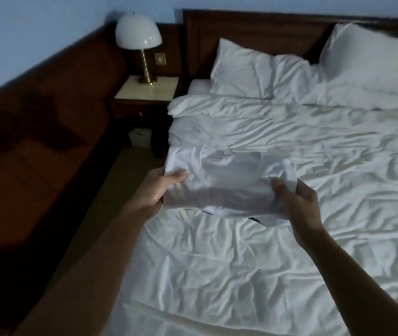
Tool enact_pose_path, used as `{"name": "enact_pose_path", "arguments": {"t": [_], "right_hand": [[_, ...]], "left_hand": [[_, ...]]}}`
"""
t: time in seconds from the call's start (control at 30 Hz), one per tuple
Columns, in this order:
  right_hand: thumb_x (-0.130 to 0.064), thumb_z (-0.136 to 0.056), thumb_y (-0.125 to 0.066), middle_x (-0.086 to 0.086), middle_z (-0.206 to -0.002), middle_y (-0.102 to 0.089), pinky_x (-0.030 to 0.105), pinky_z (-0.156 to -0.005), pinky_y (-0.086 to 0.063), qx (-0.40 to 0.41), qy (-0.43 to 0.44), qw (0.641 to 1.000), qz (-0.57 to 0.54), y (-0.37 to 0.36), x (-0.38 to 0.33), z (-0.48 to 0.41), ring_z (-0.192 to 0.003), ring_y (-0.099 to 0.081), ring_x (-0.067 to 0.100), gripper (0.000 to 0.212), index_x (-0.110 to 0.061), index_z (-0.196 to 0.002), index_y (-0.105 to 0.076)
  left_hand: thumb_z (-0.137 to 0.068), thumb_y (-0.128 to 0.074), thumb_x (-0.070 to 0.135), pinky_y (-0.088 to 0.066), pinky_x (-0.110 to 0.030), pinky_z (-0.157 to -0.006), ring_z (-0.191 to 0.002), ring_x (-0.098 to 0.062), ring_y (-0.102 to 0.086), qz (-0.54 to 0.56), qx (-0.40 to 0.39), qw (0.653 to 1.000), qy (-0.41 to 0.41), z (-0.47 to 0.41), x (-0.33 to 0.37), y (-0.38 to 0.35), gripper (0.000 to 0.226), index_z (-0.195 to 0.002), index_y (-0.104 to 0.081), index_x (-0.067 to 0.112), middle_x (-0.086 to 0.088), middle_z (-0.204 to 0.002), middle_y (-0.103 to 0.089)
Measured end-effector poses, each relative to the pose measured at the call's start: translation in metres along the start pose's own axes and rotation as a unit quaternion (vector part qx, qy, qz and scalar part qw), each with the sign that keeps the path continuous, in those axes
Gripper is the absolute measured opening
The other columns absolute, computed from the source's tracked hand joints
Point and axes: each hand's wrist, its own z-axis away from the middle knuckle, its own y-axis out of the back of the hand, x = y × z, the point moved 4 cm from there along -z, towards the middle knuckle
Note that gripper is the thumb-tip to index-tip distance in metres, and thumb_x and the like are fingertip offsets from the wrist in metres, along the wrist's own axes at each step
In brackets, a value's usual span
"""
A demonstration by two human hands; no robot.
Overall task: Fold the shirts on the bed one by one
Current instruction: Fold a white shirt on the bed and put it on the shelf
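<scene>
**Item: white shirt**, partly folded into a broad, flat bundle. The neckline faces up and away from the person. A lower layer hangs beneath the near edge, with small dark marks showing on it; whether these are print or trim cannot be told.

**Position:** held over the left part of the bed, near its left edge. Whether its underside touches the bedding cannot be told.

**Hands:** the left hand grips the shirt's left end, thumb on top and fingers beneath. The right hand pinches the right end, where the cloth is gathered into a thick roll. Both hold cloth; neither is free.

**Handling, as judged:** thin, light and limp, with no stiffness of its own. Unsupported layers are likely to sag or slide apart, so the bundle probably wants support at both ends, as it has now. The best hold looks to be on the folded side edges, with all layers pinched together. White cloth on white, creased bedding in dim light makes the edges hard to read.

**Surroundings:**
- White rumpled duvet.
- Two white pillows and against a dark wooden headboard.
- White-domed lamp with a brass stem, beside the head of the bed.

No other shirt can be clearly made out.
</scene>
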Motion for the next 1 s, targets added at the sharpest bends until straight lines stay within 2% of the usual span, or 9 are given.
{"name": "enact_pose_path", "arguments": {"t": [0.2,0.33,0.43,0.53,0.67,0.8,0.87,0.93,1.0], "right_hand": [[-0.022,-0.096,-0.072,-0.002,-0.067,-0.063,0.029,-0.063,-0.046,-0.004,0.08,0.996,-0.043,0.022,-0.121,0.037,-0.063,-0.058,0.01,0.022,-0.003,-0.086,-0.072],[-0.028,-0.093,-0.076,0.003,-0.069,-0.064,0.033,-0.066,-0.048,-0.05,0.131,0.988,-0.064,0.021,-0.181,0.059,-0.069,-0.061,0.017,0.029,-0.002,-0.084,-0.07],[-0.031,-0.093,-0.075,0.002,-0.069,-0.065,0.037,-0.066,-0.049,-0.109,0.167,0.978,-0.066,0.011,-0.216,0.077,-0.069,-0.062,0.019,0.028,-0.009,-0.078,-0.07],[-0.024,-0.097,-0.072,-0.005,-0.061,-0.062,0.029,-0.058,-0.047,-0.195,0.199,0.958,-0.073,-0.003,-0.243,0.109,-0.062,-0.059,0.015,0.031,-0.017,-0.068,-0.064],[-0.017,-0.097,-0.071,-0.005,-0.064,-0.062,0.026,-0.056,-0.045,-0.321,0.225,0.915,-0.092,-0.027,-0.261,0.164,-0.062,-0.057,0.011,0.025,-0.012,-0.073,-0.064],[-0.027,-0.099,-0.07,-0.003,-0.077,-0.073,0.033,-0.063,-0.056,-0.42,0.256,0.867,-0.081,-0.063,-0.264,0.241,-0.072,-0.068,0.018,0.017,-0.016,-0.085,-0.071],[-0.038,-0.099,-0.067,0.0,-0.085,-0.072,0.038,-0.066,-0.057,-0.475,0.278,0.832,-0.066,-0.08,-0.266,0.293,-0.079,-0.071,0.018,0.017,-0.024,-0.09,-0.069],[-0.04,-0.099,-0.064,0.0,-0.09,-0.071,0.033,-0.066,-0.055,-0.535,0.295,0.789,-0.067,-0.093,-0.267,0.352,-0.08,-0.07,0.009,0.015,-0.026,-0.094,-0.068],[-0.036,-0.1,-0.064,0.007,-0.089,-0.072,0.043,-0.069,-0.058,-0.587,0.305,0.747,-0.07,-0.107,-0.265,0.408,-0.084,-0.071,0.022,0.022,-0.015,-0.097,-0.07]], "left_hand": [[-0.088,-0.078,0.02,-0.059,-0.042,-0.088,-0.104,-0.044,-0.072,0.004,0.006,0.997,-0.082,0.085,0.102,-0.015,0.033,-0.112,-0.075,-0.003,-0.025,-0.109,-0.075],[-0.092,-0.076,0.025,-0.053,-0.054,-0.101,-0.108,-0.047,-0.071,-0.004,0.036,0.991,-0.131,0.153,0.144,-0.014,0.034,-0.114,-0.076,-0.001,-0.026,-0.111,-0.075],[-0.096,-0.07,0.025,-0.054,-0.052,-0.101,-0.11,-0.041,-0.072,0.008,0.072,0.982,-0.174,0.214,0.162,-0.007,0.034,-0.119,-0.074,0.001,-0.024,-0.116,-0.074],[-0.097,-0.069,0.027,-0.055,-0.05,-0.101,-0.109,-0.039,-0.073,0.005,0.153,0.965,-0.214,0.286,0.166,0.005,0.034,-0.118,-0.075,0.001,-0.021,-0.116,-0.076],[-0.093,-0.073,0.029,-0.058,-0.051,-0.097,-0.109,-0.043,-0.072,0.032,0.27,0.933,-0.235,0.389,0.146,0.022,0.041,-0.12,-0.072,-0.001,-0.023,-0.116,-0.075],[-0.097,-0.069,0.026,-0.06,-0.04,-0.091,-0.108,-0.03,-0.075,0.045,0.382,0.889,-0.25,0.506,0.116,0.03,0.034,-0.124,-0.069,0.006,-0.012,-0.117,-0.077],[-0.099,-0.067,0.025,-0.062,-0.037,-0.087,-0.106,-0.028,-0.075,0.056,0.44,0.859,-0.256,0.567,0.097,0.036,0.029,-0.122,-0.069,0.007,-0.011,-0.115,-0.078],[-0.097,-0.07,0.026,-0.061,-0.042,-0.092,-0.107,-0.03,-0.075,0.066,0.497,0.826,-0.258,0.633,0.079,0.039,0.034,-0.124,-0.069,0.005,-0.014,-0.118,-0.076],[-0.089,-0.076,0.03,-0.058,-0.046,-0.097,-0.108,-0.031,-0.075,0.073,0.554,0.79,-0.254,0.701,0.062,0.04,0.044,-0.123,-0.069,0.005,-0.015,-0.119,-0.076]]}}
